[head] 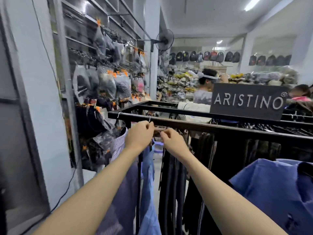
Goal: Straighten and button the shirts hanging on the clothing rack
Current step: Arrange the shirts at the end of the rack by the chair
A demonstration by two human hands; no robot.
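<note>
The collar end of a blue shirt [149, 168] hanging from the black rack [220, 128] is being pinched by the curled fingers of the left hand [139, 134] and right hand [172, 139], so buttoning is judged barely begun, with neighbouring shirts left

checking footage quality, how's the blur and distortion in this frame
Head view: wide-angle bending bows the left wall and the rack rail; hung bags smear with motion blur; both hands are fairly sharp; the ceiling tube light glares.
</note>
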